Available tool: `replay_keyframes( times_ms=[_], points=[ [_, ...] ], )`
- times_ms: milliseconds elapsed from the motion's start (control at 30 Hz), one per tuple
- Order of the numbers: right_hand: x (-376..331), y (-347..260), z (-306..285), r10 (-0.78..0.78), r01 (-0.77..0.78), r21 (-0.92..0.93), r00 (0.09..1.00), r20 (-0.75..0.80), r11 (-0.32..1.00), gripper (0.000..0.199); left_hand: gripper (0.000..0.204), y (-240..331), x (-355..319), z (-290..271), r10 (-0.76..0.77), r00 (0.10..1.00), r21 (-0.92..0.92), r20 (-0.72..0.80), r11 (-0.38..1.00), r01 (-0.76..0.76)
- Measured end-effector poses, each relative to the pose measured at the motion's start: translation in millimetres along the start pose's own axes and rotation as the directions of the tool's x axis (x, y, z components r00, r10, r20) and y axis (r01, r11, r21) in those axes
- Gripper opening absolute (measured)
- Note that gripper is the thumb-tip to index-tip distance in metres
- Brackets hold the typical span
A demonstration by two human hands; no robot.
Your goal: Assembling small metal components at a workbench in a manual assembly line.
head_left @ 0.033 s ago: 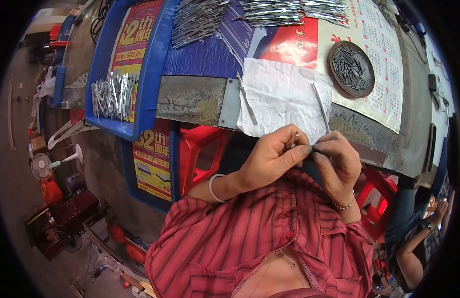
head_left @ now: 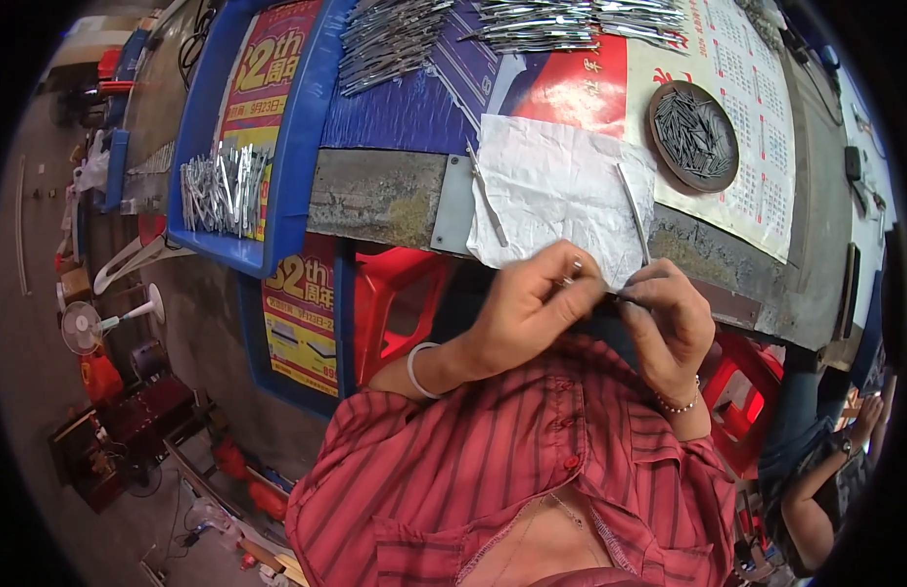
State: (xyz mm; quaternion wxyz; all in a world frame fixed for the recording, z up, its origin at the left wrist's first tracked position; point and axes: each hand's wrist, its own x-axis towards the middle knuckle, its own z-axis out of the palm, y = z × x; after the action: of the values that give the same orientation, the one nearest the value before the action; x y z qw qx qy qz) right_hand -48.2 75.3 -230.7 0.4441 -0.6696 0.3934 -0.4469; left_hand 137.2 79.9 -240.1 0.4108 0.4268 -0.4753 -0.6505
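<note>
My left hand (head_left: 542, 308) is closed in a pinch just beyond my shirt front. Its fingertips are smeared by motion, and a small shiny bit (head_left: 577, 266) shows at its curled fingers. Close beside it, my right hand (head_left: 671, 313) pinches a small dark piece between thumb and forefinger, mostly hidden by the fingers. Past the hands, a crumpled white paper sheet (head_left: 556, 191) lies on the table edge. On it rest a slim metal strip (head_left: 488, 201) at the left and another thin metal strip (head_left: 632, 205) at the right, whose near end reaches my right fingers.
A round brown dish (head_left: 655, 147) of dark slender metal pieces (head_left: 693, 132) stands at the right. Piles of silvery metal strips (head_left: 542, 24) lie at the back. A blue tray (head_left: 295, 147) at the left holds more strips (head_left: 224, 191). Another person's arm (head_left: 811, 509) shows at far right.
My left hand has shifted slightly up and its fingertips have drawn a little away from my right fingers. My right hand stays almost in place.
</note>
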Motion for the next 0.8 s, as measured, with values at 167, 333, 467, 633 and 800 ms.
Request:
replay_keyframes(
  times_ms=[167,333,467,633,800],
  points=[
    [-4,3,-3,0.069,-0.059,0.127,0.995,-0.075,0.99,0.009,0.026,3,20,-57,0.346,0.872,0.814,-0.347,0.573,0.096],
    [0,6,3,0.204,-0.187,0.196,0.976,-0.07,0.963,0.006,0.031,6,40,-74,0.392,0.859,0.912,-0.33,0.366,0.183],
    [2,10,4,0.204,-0.19,0.2,0.978,-0.051,0.961,0.006,0.031,3,51,-76,0.345,0.872,0.911,-0.347,0.344,0.226],
    [2,11,2,0.246,-0.234,0.206,0.969,-0.033,0.95,0.005,0.021,6,52,-79,0.219,0.849,0.778,-0.48,0.554,0.297],
    [2,12,2,0.235,-0.22,0.22,0.971,-0.042,0.95,0.005,0.021,13,51,-69,0.234,0.841,0.757,-0.488,0.593,0.275]
  ],
)
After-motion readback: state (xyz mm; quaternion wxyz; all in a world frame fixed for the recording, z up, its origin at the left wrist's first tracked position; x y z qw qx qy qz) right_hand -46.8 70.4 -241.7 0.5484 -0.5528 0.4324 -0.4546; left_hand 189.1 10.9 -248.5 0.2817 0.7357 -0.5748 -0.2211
